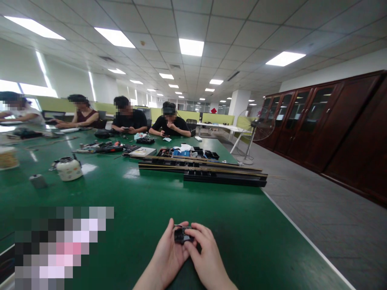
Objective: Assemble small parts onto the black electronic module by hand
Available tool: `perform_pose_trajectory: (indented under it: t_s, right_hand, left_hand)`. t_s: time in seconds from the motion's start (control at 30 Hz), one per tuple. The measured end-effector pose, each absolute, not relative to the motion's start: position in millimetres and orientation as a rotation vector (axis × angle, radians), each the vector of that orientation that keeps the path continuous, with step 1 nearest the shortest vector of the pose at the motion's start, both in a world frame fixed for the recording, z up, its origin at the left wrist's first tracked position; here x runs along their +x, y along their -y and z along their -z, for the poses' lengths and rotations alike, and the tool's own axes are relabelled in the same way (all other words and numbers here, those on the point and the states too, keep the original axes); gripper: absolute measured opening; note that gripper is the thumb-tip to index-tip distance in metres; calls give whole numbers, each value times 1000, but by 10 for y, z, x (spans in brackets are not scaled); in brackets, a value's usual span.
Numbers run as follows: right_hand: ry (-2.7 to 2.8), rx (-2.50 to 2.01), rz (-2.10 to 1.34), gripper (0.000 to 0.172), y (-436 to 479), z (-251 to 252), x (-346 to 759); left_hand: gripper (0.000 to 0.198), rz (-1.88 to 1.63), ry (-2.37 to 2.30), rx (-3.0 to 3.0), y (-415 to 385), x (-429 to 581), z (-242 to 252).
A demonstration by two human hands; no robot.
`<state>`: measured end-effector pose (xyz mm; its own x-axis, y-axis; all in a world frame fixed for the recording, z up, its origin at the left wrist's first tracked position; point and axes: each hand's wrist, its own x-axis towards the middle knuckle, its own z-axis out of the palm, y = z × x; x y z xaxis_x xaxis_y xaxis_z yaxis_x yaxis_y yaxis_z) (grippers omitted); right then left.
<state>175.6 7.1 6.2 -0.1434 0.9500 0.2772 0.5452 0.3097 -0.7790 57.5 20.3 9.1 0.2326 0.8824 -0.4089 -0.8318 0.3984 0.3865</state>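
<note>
Near the front of the green table (145, 209), both my hands meet around a small black plastic housing (180, 237). It looks like a small open case with a hollow inside; its exact kind I cannot make out. My left hand (169, 253) cradles it from the left and below, thumb up along its side. With thumb and fingers, my right hand (207, 251) grips its right end. A thin wire or edge shows at the top near my left fingers. My fingers hide the housing's right part.
Long black rails (225, 180) with thin brass-coloured rods lie across the table ahead. Behind them are black trays (211, 154) and tools (110, 148). A white pot (69, 169) and a grey cylinder (38, 181) stand left. Several people sit beyond; a fan (252, 137) stands right.
</note>
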Motion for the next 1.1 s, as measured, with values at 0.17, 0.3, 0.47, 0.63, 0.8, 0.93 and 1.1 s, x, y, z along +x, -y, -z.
perform_pose_trajectory:
  t_s: [0.17,0.3,0.47,0.63,0.8,0.93,1.1]
  right_hand:
    - [1744,-1306,-714,33,-79,-18,1759]
    - [1632,-1233,-725,38,-94,7,1754]
    - [1583,-1183,-819,35,-88,-25,1743]
    - [1488,-1249,-926,39,-147,47,1767]
    - [1468,-1257,-930,42,-199,143,1794]
    - [1594,-1304,-815,41,-156,128,1784]
    - [1810,-1332,-632,40,-82,60,1759]
  left_hand:
    - [29,-1148,-645,155,-206,562,-85]
    - [24,-1139,-683,177,-221,563,-55]
    - [24,-1140,-745,208,-220,566,-50]
    - [24,-1133,-801,262,-204,610,-103]
    - [23,-1225,-1011,488,-212,561,-32]
    - [35,-1389,-1421,957,-221,353,70]
    - [28,-1272,-1425,1288,-222,186,158]
